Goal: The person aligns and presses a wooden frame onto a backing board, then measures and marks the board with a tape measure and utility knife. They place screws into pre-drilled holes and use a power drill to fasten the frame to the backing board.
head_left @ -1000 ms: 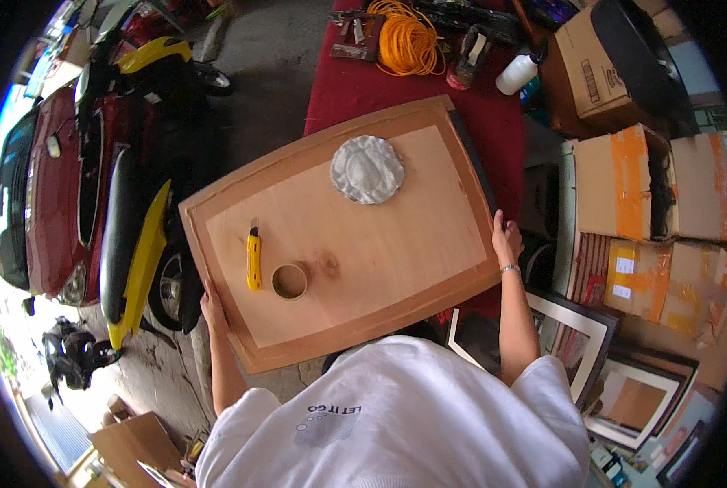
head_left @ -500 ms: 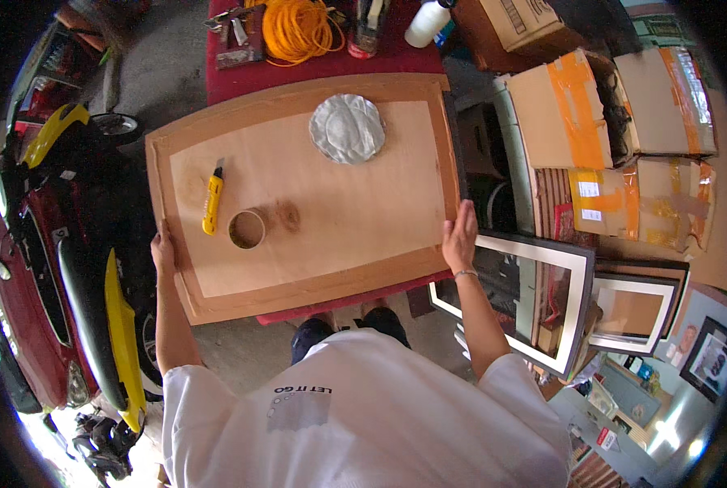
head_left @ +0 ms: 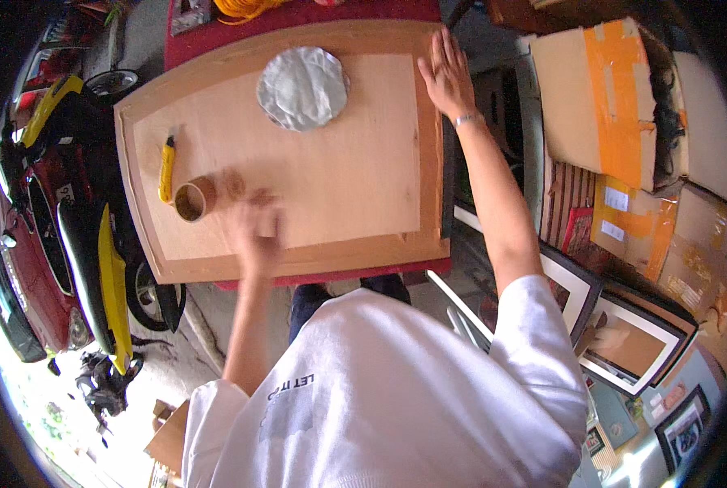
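Observation:
A wooden board with brown tape along its edges lies on a red-covered table. My right hand rests at its far right corner, fingers outstretched and holding nothing. Over the near middle of the board is my left hand, smeared by motion, so its fingers cannot be made out. Just left of it stands a brown round roll, looking like tape. A yellow utility knife lies beside the roll. Toward the far edge sits a crinkled silver foil disc.
Orange cord is on the red cloth beyond the board. Taped cardboard boxes are stacked at the right, with framed pictures leaning below them. Vehicles, including a yellow-and-black motorbike, stand at the left.
My left hand has left the board's left edge and moved right over its surface. My right hand has slid up from the right edge to the far corner. My view has shifted.

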Available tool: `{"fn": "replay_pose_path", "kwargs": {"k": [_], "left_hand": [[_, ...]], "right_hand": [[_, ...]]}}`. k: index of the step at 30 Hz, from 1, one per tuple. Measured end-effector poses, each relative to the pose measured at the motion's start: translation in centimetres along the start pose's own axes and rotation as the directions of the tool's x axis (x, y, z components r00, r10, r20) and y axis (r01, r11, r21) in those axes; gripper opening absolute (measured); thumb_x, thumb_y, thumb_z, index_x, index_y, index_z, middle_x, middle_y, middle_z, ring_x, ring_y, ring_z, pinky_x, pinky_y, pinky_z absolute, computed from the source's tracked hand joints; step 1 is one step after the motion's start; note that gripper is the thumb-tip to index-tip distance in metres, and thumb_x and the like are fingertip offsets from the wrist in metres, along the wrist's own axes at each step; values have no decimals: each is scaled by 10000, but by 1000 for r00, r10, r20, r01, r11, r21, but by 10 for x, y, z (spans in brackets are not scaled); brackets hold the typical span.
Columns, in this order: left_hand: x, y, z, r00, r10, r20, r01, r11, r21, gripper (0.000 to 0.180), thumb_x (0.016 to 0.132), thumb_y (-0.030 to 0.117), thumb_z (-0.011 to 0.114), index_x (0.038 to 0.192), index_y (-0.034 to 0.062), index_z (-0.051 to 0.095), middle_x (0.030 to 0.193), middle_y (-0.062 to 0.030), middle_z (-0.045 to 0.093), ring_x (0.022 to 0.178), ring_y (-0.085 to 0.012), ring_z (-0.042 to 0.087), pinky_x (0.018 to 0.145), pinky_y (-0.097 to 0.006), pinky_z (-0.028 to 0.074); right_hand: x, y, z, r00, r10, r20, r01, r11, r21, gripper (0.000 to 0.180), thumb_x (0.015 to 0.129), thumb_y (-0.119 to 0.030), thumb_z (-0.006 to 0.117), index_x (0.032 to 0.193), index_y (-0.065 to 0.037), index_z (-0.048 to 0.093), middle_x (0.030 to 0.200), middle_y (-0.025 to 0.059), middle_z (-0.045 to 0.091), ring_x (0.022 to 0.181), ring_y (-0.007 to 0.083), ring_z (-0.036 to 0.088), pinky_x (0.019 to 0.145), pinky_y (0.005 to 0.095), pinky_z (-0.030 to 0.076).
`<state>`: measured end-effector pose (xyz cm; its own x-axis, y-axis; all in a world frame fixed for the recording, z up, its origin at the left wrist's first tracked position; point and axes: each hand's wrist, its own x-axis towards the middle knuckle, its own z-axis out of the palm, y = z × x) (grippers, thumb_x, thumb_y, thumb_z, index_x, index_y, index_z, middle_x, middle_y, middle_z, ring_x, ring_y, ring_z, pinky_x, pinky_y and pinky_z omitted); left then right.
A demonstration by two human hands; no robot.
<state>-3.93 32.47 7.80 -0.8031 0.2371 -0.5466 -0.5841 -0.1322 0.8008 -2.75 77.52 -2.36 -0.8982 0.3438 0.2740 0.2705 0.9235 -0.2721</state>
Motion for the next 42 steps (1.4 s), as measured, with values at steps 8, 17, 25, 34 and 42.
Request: {"fn": "replay_pose_path", "kwargs": {"k": [8,17,25,34,42], "left_hand": [[-47,-138,136,789,122,602,-608,11,794,677,921,388,569,1495,109,343,1571,-148,280,1461,-338,232,1183,-479,178],[-47,-149,144,796,136,590,-587,-66,807,645,931,393,549,1461,66,383,1579,-174,253,1471,-356,193,1189,-495,133],[-53,-150,155,588,-188,787,-808,-179,561,838,878,590,507,1522,96,298,1606,-69,236,1484,-229,201,1211,-439,123],[-51,-154,150,582,-57,811,-812,-101,575,792,878,573,546,1493,109,365,1590,-34,282,1472,-200,230,1210,-429,142],[-51,-146,151,601,-79,795,-796,31,605,788,882,536,566,1506,112,338,1588,-34,286,1465,-197,251,1207,-419,169]], "right_hand": [[-89,-33,-40,985,-7,171,-11,994,105,782,966,-458,502,1518,12,210,1570,248,212,1399,428,308,1170,483,239],[-279,-90,-120,836,88,541,-240,946,216,790,938,-346,552,1524,23,171,1583,244,150,1439,434,218,1177,511,217],[-309,-97,-108,868,145,475,-252,952,171,703,992,-422,410,1512,19,238,1582,221,193,1451,427,199,1183,523,179],[-94,-29,-25,994,52,93,-61,993,101,641,1024,-410,356,1507,3,272,1585,208,210,1446,413,226,1178,516,193],[29,8,5,997,-64,-53,64,998,-2,624,1010,-326,427,1469,71,283,1535,272,278,1417,410,286,1176,445,248]]}}
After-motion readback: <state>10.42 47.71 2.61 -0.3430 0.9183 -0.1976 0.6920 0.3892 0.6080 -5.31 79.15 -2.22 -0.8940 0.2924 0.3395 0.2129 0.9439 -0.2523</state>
